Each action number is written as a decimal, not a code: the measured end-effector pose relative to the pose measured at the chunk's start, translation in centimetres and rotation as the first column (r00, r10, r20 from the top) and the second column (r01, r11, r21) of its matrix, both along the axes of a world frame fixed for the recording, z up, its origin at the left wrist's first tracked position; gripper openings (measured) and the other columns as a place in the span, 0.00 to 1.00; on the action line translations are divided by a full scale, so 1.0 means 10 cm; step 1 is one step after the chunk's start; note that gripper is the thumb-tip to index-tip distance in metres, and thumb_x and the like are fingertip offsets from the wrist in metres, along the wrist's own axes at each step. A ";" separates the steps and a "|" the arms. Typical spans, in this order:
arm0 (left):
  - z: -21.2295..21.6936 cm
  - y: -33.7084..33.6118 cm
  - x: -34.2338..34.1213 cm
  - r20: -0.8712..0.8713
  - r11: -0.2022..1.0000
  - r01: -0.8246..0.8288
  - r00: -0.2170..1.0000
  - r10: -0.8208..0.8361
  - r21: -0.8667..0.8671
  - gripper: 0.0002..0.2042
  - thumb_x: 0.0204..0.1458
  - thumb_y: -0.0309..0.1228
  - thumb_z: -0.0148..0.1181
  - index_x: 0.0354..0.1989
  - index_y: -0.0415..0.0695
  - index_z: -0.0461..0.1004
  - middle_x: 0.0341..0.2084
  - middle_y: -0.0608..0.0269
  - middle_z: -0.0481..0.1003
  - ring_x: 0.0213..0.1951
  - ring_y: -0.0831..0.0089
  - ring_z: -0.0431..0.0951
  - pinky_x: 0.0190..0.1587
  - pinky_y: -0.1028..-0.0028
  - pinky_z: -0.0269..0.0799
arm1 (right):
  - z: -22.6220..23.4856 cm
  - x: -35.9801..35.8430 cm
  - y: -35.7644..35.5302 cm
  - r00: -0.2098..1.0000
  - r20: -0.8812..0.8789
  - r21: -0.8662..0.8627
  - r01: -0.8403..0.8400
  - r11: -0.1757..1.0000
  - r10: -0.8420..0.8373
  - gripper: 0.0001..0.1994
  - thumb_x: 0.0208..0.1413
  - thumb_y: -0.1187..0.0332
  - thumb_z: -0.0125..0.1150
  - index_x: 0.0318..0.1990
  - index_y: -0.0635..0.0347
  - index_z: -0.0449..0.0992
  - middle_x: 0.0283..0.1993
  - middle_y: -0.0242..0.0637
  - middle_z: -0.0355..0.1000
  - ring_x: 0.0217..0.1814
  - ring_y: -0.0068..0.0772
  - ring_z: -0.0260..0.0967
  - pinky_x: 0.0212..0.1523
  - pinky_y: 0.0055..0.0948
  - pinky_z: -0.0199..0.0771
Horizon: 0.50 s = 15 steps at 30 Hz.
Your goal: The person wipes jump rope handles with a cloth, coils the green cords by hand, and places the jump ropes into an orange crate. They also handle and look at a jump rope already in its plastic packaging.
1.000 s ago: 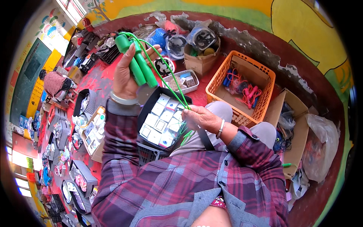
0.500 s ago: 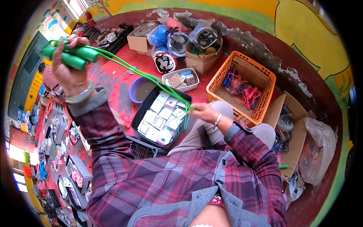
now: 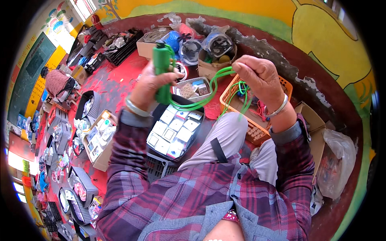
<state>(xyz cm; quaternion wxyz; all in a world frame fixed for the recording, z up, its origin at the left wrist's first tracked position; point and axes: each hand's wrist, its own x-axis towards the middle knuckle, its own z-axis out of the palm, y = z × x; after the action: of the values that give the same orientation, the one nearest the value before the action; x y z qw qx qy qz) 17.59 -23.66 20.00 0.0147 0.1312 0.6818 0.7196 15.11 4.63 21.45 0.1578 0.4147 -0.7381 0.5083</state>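
A green jump rope [image 3: 162, 60] is stretched between my hands in front of my chest. My left hand [image 3: 148, 83] is closed round its thick green handles, which stand upright. Over the orange basket [image 3: 257, 129], my right hand [image 3: 262, 80] is closed on the doubled green cord. Between the hands the cord sags in a curve, and a looser loop dangles below my right hand. Below my left hand, a black bin [image 3: 149, 127] holds several small white boxes in rows. Pink and blue jump ropes lie inside the orange basket, partly hidden by my right hand and the cord.
A white basket [image 3: 189, 99] of small boxes stands behind the black bin. Bagged helmets [image 3: 219, 43] and cartons line the wall. At right are an open carton [image 3: 311, 114] and a clear plastic bag [image 3: 337, 160]. Checkered bins [image 3: 82, 182] crowd the left floor.
My left hand has come down and right with the handles. My right hand has risen and moved right along with the cord, which now hangs in a slack curve.
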 end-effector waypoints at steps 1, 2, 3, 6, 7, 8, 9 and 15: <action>-0.11 0.18 -0.01 -0.026 0.995 0.040 0.999 -0.038 0.095 0.22 0.43 0.27 0.63 0.46 0.39 0.62 0.34 0.60 0.70 0.39 0.69 0.74 0.41 0.73 0.69 | -0.01 0.07 -0.11 0.980 0.177 -0.238 -0.051 0.970 0.095 0.16 0.59 0.61 0.53 0.27 0.67 0.72 0.17 0.26 0.62 0.20 0.15 0.54 0.20 0.18 0.56; -0.20 0.33 -0.03 -0.062 0.978 0.087 0.995 -0.077 0.188 0.22 0.43 0.27 0.63 0.47 0.39 0.61 0.35 0.59 0.70 0.41 0.68 0.73 0.42 0.73 0.68 | -0.02 0.09 -0.14 0.947 0.277 -0.339 -0.061 0.939 0.162 0.16 0.59 0.60 0.52 0.27 0.66 0.72 0.17 0.25 0.61 0.19 0.14 0.53 0.20 0.17 0.53; -0.32 0.41 -0.07 -0.044 0.968 0.118 0.993 -0.111 0.220 0.24 0.42 0.27 0.65 0.47 0.40 0.61 0.37 0.57 0.71 0.45 0.67 0.72 0.45 0.73 0.67 | -0.05 0.08 -0.17 0.900 0.365 -0.437 -0.060 0.897 0.238 0.17 0.59 0.60 0.52 0.26 0.65 0.72 0.17 0.24 0.60 0.19 0.13 0.52 0.19 0.17 0.51; -0.50 0.74 -0.08 -0.080 0.881 0.271 0.962 -0.261 0.388 0.26 0.41 0.26 0.66 0.49 0.40 0.61 0.45 0.55 0.70 0.44 0.68 0.72 0.46 0.72 0.68 | -0.15 0.09 -0.26 0.754 0.520 -0.657 0.052 0.752 0.402 0.16 0.59 0.58 0.51 0.29 0.63 0.73 0.15 0.23 0.57 0.17 0.12 0.48 0.17 0.17 0.46; -0.58 0.88 -0.05 -0.062 0.871 0.233 0.971 -0.229 0.432 0.27 0.40 0.25 0.66 0.50 0.40 0.61 0.44 0.56 0.70 0.43 0.69 0.72 0.45 0.73 0.69 | -0.22 0.06 -0.31 0.696 0.562 -0.707 0.125 0.696 0.447 0.16 0.60 0.58 0.51 0.29 0.63 0.73 0.15 0.24 0.57 0.16 0.13 0.49 0.16 0.17 0.47; -0.62 0.98 -0.02 -0.042 0.859 0.197 0.979 -0.201 0.472 0.27 0.40 0.24 0.66 0.50 0.40 0.60 0.43 0.58 0.70 0.42 0.71 0.72 0.44 0.73 0.70 | -0.27 0.05 -0.36 0.636 0.593 -0.747 0.204 0.633 0.494 0.17 0.60 0.58 0.51 0.29 0.63 0.73 0.15 0.25 0.58 0.15 0.15 0.49 0.16 0.18 0.47; -0.62 1.01 0.00 -0.031 0.864 0.261 0.961 -0.275 0.431 0.28 0.40 0.22 0.66 0.51 0.40 0.61 0.41 0.62 0.70 0.40 0.73 0.72 0.42 0.74 0.70 | -0.32 0.02 -0.36 0.582 0.572 -0.789 0.195 0.583 0.578 0.16 0.60 0.58 0.49 0.29 0.62 0.71 0.16 0.27 0.60 0.16 0.17 0.52 0.17 0.19 0.51; -0.66 1.18 0.02 0.058 0.884 0.200 0.968 -0.246 0.423 0.23 0.40 0.21 0.65 0.47 0.40 0.65 0.37 0.64 0.71 0.36 0.76 0.73 0.37 0.78 0.70 | -0.38 0.00 -0.42 0.649 0.545 -0.820 0.278 0.500 0.531 0.14 0.62 0.59 0.45 0.29 0.59 0.66 0.20 0.31 0.61 0.22 0.23 0.57 0.24 0.22 0.58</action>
<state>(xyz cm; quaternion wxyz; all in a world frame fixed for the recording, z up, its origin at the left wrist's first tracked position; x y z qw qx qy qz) 17.82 -11.90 13.36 0.1066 0.1692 0.4926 0.8470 15.16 0.41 17.66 -0.0203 0.0910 -0.3429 0.9347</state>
